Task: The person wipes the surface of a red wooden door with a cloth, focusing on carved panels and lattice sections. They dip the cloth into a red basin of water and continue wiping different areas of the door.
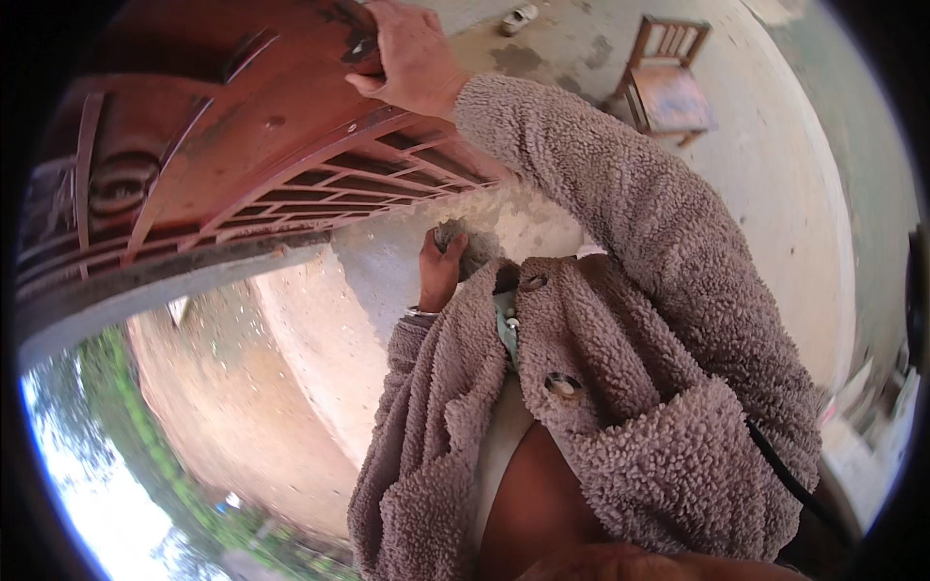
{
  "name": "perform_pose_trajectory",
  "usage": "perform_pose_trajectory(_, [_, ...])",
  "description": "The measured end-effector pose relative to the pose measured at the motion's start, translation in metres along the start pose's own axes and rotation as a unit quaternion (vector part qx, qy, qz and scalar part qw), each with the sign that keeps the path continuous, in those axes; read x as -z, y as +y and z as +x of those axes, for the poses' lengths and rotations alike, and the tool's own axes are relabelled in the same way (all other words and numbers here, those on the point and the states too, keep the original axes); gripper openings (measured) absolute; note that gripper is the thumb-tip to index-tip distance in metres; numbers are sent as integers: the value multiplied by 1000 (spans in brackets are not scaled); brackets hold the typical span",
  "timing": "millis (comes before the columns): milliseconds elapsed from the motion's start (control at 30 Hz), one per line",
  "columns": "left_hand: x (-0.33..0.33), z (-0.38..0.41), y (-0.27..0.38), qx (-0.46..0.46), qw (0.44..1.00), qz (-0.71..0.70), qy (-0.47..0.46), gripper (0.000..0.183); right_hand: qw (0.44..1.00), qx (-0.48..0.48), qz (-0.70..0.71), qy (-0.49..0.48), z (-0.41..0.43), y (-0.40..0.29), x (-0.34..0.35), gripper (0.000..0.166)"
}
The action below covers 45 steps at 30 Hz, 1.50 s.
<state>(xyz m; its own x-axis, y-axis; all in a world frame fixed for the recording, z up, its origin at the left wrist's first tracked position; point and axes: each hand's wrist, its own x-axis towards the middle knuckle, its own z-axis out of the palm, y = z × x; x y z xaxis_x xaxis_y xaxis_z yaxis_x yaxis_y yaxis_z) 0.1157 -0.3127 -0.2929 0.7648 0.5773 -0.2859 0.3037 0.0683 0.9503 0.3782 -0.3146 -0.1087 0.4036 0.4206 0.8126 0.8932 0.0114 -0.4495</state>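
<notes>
At the top, my right hand grips the edge of a red-brown door-like panel, thumb on its face and fingers over the edge. Close to the thumb, a dark, worn patch with a shiny metal piece shows on the panel; I cannot tell exactly what it is. Lower down, in front of my coat, my left hand holds a crumpled grey cloth or rag, partly hidden by the fingers and the coat. It is apart from the panel.
Crossing bars form a lattice along the panel's side. A wooden chair stands on the concrete floor, with a shoe lying farther left. Bare ground and green plants lie at the lower left.
</notes>
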Motion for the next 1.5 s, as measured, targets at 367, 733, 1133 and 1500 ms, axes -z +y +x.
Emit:
perform_pose_trajectory(367, [-2, -120, -39, 103, 947, -241, 187, 25, 995, 54, 29, 78, 16, 15, -39, 82])
perform_pose_trajectory(733, [-34, -76, -70, 86, 958, -204, 182, 31, 997, 29, -15, 69, 40, 68, -61, 77])
perform_pose_trajectory(1133, [-99, -50, -59, 122, 920, -302, 216, 30, 996, 57, 17, 63, 78, 117, -83, 79])
perform_pose_trajectory(1500, [-256, -18, -65, 205, 779, -536, 253, 24, 749, -70, 147, -642, -206, 214, 64, 90])
